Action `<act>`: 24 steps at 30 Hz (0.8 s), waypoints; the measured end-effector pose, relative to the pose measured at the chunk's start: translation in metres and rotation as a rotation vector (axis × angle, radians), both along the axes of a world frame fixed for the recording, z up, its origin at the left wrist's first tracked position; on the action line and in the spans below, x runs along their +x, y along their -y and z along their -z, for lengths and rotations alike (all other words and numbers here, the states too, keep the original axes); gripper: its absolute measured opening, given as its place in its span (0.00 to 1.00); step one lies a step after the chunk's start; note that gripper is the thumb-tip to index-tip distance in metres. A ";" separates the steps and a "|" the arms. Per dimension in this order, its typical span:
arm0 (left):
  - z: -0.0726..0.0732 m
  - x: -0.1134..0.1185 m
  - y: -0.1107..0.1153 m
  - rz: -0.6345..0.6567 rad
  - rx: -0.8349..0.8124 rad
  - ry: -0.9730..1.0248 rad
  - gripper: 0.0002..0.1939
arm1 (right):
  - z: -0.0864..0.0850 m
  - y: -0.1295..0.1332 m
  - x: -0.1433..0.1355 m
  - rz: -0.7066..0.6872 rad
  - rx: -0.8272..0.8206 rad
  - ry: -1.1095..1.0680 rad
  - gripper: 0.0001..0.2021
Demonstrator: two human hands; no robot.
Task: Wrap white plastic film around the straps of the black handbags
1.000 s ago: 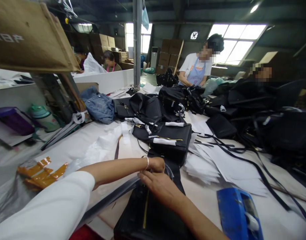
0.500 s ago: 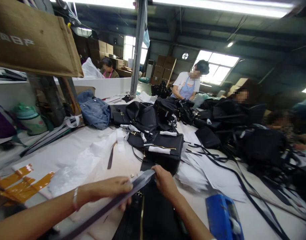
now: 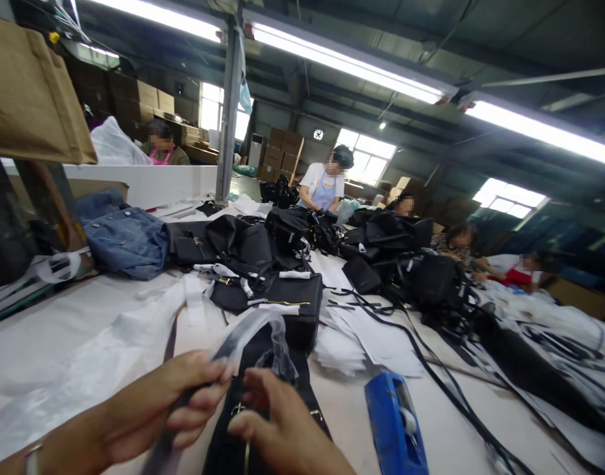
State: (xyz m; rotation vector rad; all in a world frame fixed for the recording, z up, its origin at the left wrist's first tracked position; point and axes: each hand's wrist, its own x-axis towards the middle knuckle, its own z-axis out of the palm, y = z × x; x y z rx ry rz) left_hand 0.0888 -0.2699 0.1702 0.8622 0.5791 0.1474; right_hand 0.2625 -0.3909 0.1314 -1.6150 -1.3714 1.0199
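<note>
My left hand (image 3: 183, 396) is closed round a dark strap (image 3: 166, 442) in a clear plastic sleeve (image 3: 247, 330). The sleeve's free end arches up beyond the fingers and droops to the right. Beside it my right hand (image 3: 277, 422) has its fingers curved and apart, with nothing between them. Beneath both hands lies a black bag (image 3: 218, 442) with a gold zip and buckles. Just beyond it sits another black bag (image 3: 287, 290), its zip and handles partly wrapped in white.
A blue tape dispenser (image 3: 394, 422) lies to the right, near white sheets (image 3: 351, 343). Black bags (image 3: 243, 241), a denim bundle (image 3: 127, 241) and long black straps (image 3: 445, 382) cover parts of the table. Several people work farther back.
The view has swung right. My right hand has let go of the sleeve's far end and come back nearer, fingers spread. The sleeve, straight before, now bends over in my left hand.
</note>
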 end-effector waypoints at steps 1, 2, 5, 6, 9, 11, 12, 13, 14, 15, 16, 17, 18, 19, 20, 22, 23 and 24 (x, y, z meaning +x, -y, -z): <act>-0.011 0.023 -0.004 0.009 -0.071 0.148 0.10 | -0.001 0.005 -0.017 -0.074 -0.046 -0.226 0.35; -0.020 0.046 -0.007 0.001 -0.120 0.278 0.08 | 0.000 0.007 -0.032 -0.120 -0.087 -0.435 0.36; -0.027 0.103 -0.021 -0.098 -0.164 0.451 0.07 | 0.004 0.011 -0.058 -0.108 -0.158 -0.880 0.31; -0.023 0.115 -0.025 -0.143 -0.137 0.425 0.09 | 0.002 0.012 -0.057 -0.108 -0.180 -0.956 0.29; 0.011 0.119 -0.038 -0.206 -0.057 0.279 0.11 | -0.018 0.016 -0.028 -0.189 -0.293 -0.970 0.21; 0.041 0.101 -0.043 -0.167 0.018 0.140 0.16 | -0.038 0.011 0.007 -0.193 -0.373 -0.896 0.16; 0.057 0.089 -0.044 -0.136 0.078 0.055 0.20 | -0.047 0.004 0.026 -0.147 -0.346 -0.844 0.15; 0.073 0.076 -0.044 -0.105 0.147 -0.037 0.22 | -0.054 -0.007 0.044 -0.099 -0.301 -0.747 0.15; 0.087 0.064 -0.044 -0.078 0.223 -0.125 0.24 | -0.058 -0.022 0.060 -0.066 -0.249 -0.615 0.16; 0.099 0.053 -0.043 -0.054 0.299 -0.200 0.25 | -0.061 -0.040 0.075 -0.019 -0.190 -0.462 0.18; 0.110 0.043 -0.040 -0.035 0.375 -0.262 0.25 | -0.061 -0.059 0.088 0.043 -0.139 -0.288 0.18; 0.118 0.036 -0.037 -0.026 0.454 -0.310 0.24 | -0.059 -0.079 0.101 0.142 -0.087 -0.077 0.18; 0.125 0.029 -0.032 -0.021 0.533 -0.343 0.23 | -0.056 -0.098 0.112 0.287 -0.039 0.142 0.18; 0.129 0.024 -0.026 -0.019 0.611 -0.359 0.22 | -0.052 -0.114 0.123 0.365 -0.019 0.222 0.19; 0.132 0.019 -0.020 -0.014 0.682 -0.362 0.21 | -0.048 -0.127 0.132 0.423 -0.013 0.295 0.18; 0.137 0.007 -0.009 0.021 0.775 -0.356 0.20 | -0.040 -0.139 0.147 0.496 -0.016 0.395 0.19; 0.139 -0.001 -0.005 0.041 0.799 -0.356 0.21 | -0.035 -0.138 0.152 0.520 -0.014 0.443 0.20; 0.142 -0.010 -0.003 0.048 0.821 -0.368 0.22 | -0.030 -0.132 0.155 0.543 -0.007 0.487 0.21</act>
